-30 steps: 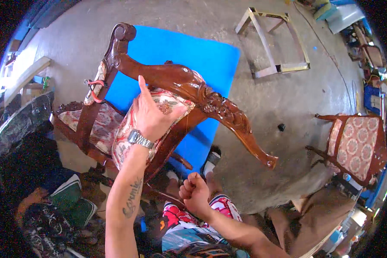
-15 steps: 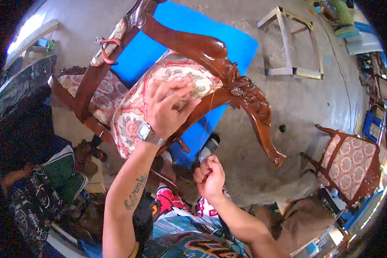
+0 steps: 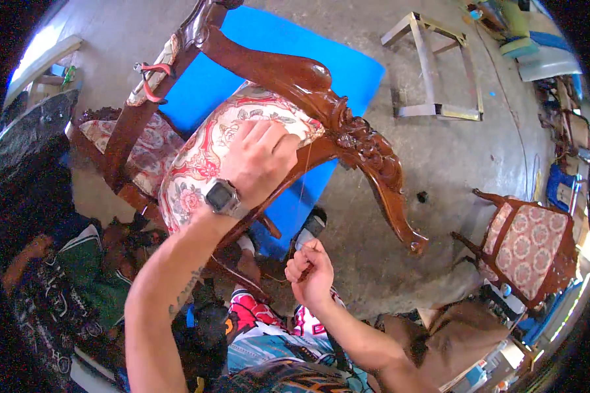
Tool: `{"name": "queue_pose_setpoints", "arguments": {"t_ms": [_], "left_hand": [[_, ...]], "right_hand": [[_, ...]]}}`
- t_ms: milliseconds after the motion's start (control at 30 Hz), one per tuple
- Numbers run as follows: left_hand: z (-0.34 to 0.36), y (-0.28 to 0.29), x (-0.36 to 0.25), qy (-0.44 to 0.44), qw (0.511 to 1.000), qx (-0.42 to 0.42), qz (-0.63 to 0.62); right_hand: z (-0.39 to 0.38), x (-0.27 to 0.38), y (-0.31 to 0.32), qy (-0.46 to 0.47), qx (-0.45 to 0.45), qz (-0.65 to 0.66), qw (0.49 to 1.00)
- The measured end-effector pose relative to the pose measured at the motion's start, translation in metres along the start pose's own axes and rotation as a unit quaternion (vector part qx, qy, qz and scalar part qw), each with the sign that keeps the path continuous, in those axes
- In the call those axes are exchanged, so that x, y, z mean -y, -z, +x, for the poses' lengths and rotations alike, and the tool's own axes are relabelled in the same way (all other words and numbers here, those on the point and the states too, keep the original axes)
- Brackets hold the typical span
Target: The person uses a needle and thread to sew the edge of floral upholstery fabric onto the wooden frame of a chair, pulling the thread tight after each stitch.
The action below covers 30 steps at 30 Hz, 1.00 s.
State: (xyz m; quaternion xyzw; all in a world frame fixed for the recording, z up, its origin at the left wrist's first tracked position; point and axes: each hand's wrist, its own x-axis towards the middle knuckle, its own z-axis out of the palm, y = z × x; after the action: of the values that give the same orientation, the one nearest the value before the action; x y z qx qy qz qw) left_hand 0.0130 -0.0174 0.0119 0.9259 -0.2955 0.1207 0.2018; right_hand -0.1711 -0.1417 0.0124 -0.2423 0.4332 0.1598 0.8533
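A carved, glossy brown wooden chair (image 3: 262, 56) lies tipped over in front of me, its seat cushion (image 3: 196, 154) covered in floral red and cream fabric. My left hand (image 3: 261, 160), a watch on its wrist, rests on that fabric near the wooden rail. Its fingers are curled under, and what they pinch, if anything, is hidden. Lower and to the right, my right hand (image 3: 310, 270) is closed in a fist around a thin thread (image 3: 303, 190). The thread runs up from the fist toward the cushion's edge beside the carved leg joint.
Red-handled pliers (image 3: 152, 82) hang on the chair's frame. Under the chair is a blue board (image 3: 354, 62). A bare stool frame (image 3: 432, 72) stands at the far right, and another upholstered chair (image 3: 528, 245) lies nearer on the right. A person's dark clothing (image 3: 52, 308) shows at left.
My left hand's fingers, spread on the fabric before, are now curled, and the hand has turned toward the rail. My right fist stays low with the thread. The whole view has shifted slightly.
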Motion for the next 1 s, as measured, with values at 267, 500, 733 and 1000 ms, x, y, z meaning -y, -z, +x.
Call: {"name": "queue_pose_setpoints", "arguments": {"t_ms": [267,500,733,1000], "left_hand": [[-0.001,0.004,0.009,0.058,0.994,0.007,-0.092],[0.007,0.001,0.004,-0.038,0.998,0.040,0.014],[-0.035,-0.006,0.012,0.010,0.998,0.033,-0.058],[-0.038,-0.002,0.010,0.028,0.993,0.115,-0.015]], "right_hand": [[-0.001,0.000,0.003,0.022,-0.014,0.006,1.000],[0.001,-0.001,0.004,0.039,0.002,-0.007,0.999],[0.001,-0.012,0.002,0.052,-0.033,-0.046,0.997],[0.004,-0.023,0.004,0.075,-0.009,-0.059,0.995]]}}
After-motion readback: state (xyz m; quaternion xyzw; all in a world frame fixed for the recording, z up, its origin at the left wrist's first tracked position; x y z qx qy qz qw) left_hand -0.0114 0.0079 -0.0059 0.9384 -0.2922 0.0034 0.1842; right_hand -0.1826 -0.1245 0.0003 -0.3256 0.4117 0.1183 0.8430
